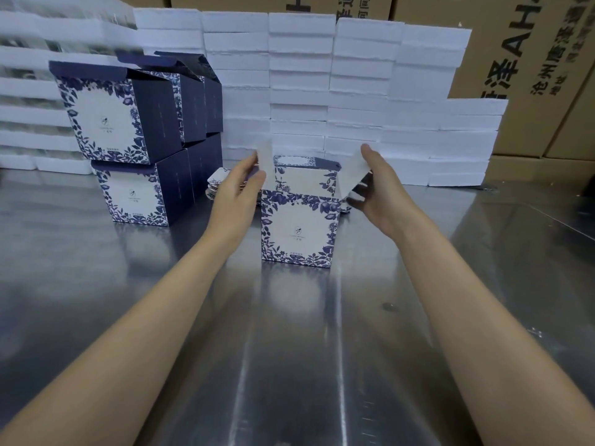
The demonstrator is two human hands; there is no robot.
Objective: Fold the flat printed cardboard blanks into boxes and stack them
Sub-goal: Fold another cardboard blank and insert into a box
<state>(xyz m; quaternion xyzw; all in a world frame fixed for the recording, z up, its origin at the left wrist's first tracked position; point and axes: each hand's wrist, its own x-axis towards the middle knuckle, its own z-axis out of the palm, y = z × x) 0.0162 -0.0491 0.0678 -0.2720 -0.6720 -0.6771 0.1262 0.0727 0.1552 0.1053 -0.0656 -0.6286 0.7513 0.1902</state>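
Observation:
A blue-and-white floral box (299, 230) stands upright on the steel table (289, 349), its top flaps open. My left hand (240, 185) touches the white left side flap (265, 159) with straight fingers. My right hand (375, 185) pinches the white right side flap (354, 175) between thumb and fingers. Behind the box lies a pile of flat printed blanks (222, 181), partly hidden by my left hand. Folded boxes (128, 140) are stacked two high at the left, several deep, with their lids up.
White foam trays (354, 91) are stacked in a wall along the back of the table. Brown shipping cartons (531, 59) with black lettering stand behind them at the right. Bare steel tabletop lies in front of the box.

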